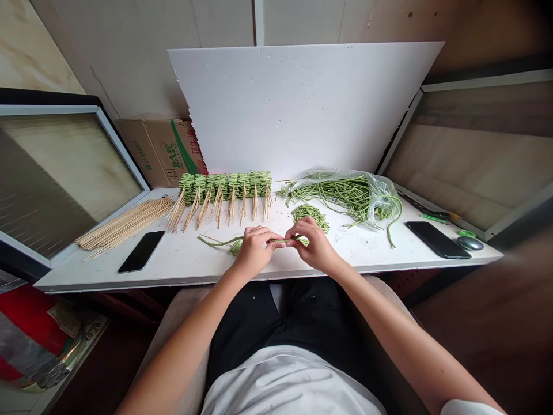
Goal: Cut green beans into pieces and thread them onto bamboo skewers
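A long green bean (220, 242) stretches across the front of the table, pinched between the fingers of both my hands. My left hand (256, 246) is closed on its middle stretch, while the bean's tail trails off to the left. Close beside it, my right hand (311, 243) grips the same bean near its right part. Partly hidden by my left hand lies a small bunch of cut green pieces (235, 248). Just beyond my right hand is a pile of short cut bean pieces (310, 214).
Skewered bean bundles (233, 187) line the back left. Loose bamboo skewers (129, 222) and a phone (141, 251) lie at left. Long beans in a plastic bag (345, 193) are at back right. A black phone (438, 240) and a mouse (470, 244) sit far right. White foam board (302, 104) stands behind.
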A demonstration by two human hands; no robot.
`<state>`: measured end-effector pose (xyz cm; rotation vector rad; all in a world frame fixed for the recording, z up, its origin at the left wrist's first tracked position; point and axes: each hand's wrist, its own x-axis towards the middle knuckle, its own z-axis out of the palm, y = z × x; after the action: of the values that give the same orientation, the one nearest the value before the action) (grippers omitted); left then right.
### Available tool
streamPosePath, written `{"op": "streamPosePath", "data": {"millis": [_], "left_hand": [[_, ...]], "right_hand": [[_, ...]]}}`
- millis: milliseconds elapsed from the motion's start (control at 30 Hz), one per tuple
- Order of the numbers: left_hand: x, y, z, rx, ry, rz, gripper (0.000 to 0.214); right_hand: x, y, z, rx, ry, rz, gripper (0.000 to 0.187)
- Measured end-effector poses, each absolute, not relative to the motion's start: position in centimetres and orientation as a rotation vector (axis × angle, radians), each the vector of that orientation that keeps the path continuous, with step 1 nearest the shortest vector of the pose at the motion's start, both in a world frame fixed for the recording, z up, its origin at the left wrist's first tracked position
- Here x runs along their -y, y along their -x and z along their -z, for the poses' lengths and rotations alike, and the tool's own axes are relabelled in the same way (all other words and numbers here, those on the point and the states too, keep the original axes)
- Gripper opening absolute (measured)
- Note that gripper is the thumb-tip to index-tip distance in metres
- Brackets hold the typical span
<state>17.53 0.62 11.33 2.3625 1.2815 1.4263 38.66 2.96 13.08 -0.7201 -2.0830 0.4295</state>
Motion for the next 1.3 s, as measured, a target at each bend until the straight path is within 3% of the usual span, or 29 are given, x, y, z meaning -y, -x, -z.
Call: {"op": "streamPosePath", "data": {"millis": [233, 400, 633, 833, 1033, 1300], "left_hand": [[-0.4, -17.7, -11.7, -1.199, -2.282, -1.455, 0.011], [-1.2, -15.8, -12.1, -1.243, -2.209, -1.493, 0.011], [-1.6, -14.5, -12.3, -1.224, -2.076, -1.474, 0.011], [-1.4, -15.9, -11.4, -1.195, -2.105, -1.382, 0.012], [-1.3, -15.8, -11.2, -1.176, -2.137, -1.299, 0.020], [-1.1, -16.1, -11.3, -1.187, -2.106, -1.220, 0.026]], "right_hand": [[-3.0, -38.7, -13.1, 2.071, 0.670, -0.560, 0.010], [-5.1, -41.1, -13.4, 1.976, 0.666, -0.653, 0.030], [-8.5, -43.6, -11.0, 1.989, 1.101, -0.307, 0.035], [-9.7, -43.2, -7.1, 2.129, 1.201, -0.147, 0.034], [-9.9, -43.4, -7.1, 2.085, 1.260, -0.354, 0.053], [-9.8, -43.6, -8.3, 2.065, 1.244, -0.510, 0.064]]}}
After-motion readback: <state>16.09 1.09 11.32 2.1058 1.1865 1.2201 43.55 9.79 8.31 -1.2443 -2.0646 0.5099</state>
